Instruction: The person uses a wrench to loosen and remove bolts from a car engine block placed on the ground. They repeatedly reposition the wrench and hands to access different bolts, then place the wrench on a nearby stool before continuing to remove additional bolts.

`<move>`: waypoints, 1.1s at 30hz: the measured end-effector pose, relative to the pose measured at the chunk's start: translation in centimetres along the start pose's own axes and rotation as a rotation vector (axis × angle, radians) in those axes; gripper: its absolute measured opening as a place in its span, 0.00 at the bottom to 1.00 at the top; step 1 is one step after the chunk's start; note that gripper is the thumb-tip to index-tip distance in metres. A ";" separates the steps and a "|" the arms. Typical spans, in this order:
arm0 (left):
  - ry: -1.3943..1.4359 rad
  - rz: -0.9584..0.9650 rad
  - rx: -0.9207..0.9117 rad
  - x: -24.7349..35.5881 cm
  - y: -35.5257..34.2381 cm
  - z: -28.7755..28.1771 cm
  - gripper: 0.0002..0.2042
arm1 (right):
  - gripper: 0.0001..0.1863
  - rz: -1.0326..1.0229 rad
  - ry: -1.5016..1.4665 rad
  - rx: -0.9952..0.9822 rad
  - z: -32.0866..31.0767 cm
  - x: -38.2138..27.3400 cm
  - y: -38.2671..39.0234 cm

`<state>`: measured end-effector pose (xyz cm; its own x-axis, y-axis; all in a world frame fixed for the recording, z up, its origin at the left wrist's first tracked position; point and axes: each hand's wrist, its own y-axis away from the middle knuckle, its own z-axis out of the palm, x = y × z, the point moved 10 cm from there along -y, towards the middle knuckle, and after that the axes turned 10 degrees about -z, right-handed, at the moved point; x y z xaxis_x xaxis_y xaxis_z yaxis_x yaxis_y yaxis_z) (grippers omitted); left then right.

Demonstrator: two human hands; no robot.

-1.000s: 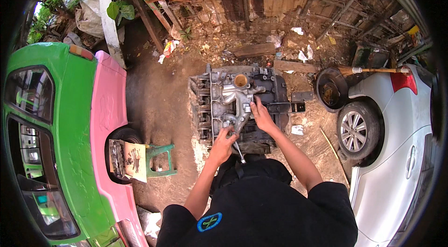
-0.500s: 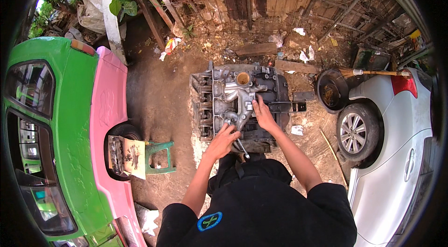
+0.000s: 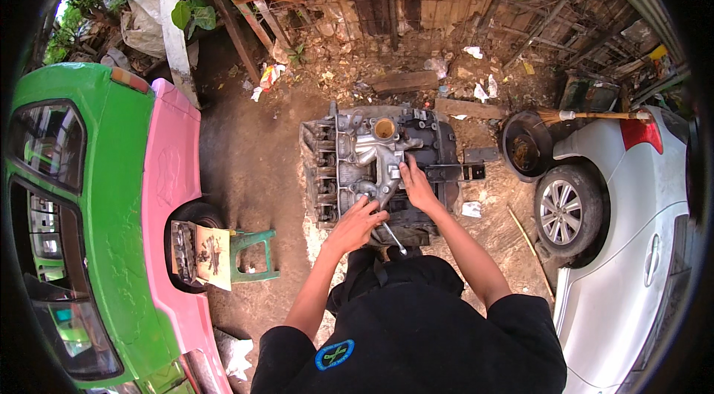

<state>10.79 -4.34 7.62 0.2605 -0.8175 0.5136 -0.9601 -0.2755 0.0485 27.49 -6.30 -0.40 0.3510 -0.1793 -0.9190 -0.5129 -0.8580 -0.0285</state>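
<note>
A grey engine block (image 3: 335, 163) with a silver intake manifold (image 3: 372, 159) lies on the dirt ground in front of me. My left hand (image 3: 359, 221) grips a slim metal wrench (image 3: 392, 236) at the engine's near edge; the tool's shaft points down toward my body. My right hand (image 3: 416, 184) rests flat on the dark top of the engine, just right of the manifold, fingers spread, holding nothing.
A green and pink car (image 3: 111, 208) stands at left, with a green stool (image 3: 249, 252) and a tray of parts (image 3: 199, 254) beside its wheel. A white car (image 3: 632, 245) stands at right. A black basin (image 3: 526, 148), a broom (image 3: 595, 116) and debris lie behind.
Both hands have stayed on the engine; the left hand shifted slightly with the wrench. The view moved a little.
</note>
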 end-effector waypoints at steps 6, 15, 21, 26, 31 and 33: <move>0.070 -0.003 0.058 -0.6 -0.1 0.2 0.16 | 0.40 -0.011 0.011 0.000 0.1 -0.1 0.0; 0.085 -0.057 0.371 -1.6 0.7 1.5 0.20 | 0.39 -0.001 0.031 0.025 -0.2 -0.7 0.2; 0.054 -0.035 0.307 -2.0 0.4 1.8 0.18 | 0.40 -0.003 -0.010 -0.009 0.0 -0.5 0.0; 0.093 -0.048 0.219 -2.1 0.2 1.6 0.18 | 0.34 -0.033 0.015 0.020 -0.3 -1.4 0.2; 0.022 -0.055 0.305 -1.4 0.5 1.0 0.19 | 0.32 -0.015 0.008 0.021 -0.5 -1.6 0.3; 0.026 -0.026 0.305 -1.2 0.4 0.7 0.19 | 0.34 0.001 -0.005 0.010 -0.4 -1.4 0.5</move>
<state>10.13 -3.80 6.43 0.2782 -0.7961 0.5373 -0.8772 -0.4385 -0.1954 27.04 -6.63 1.03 0.3466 -0.1780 -0.9210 -0.5212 -0.8529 -0.0314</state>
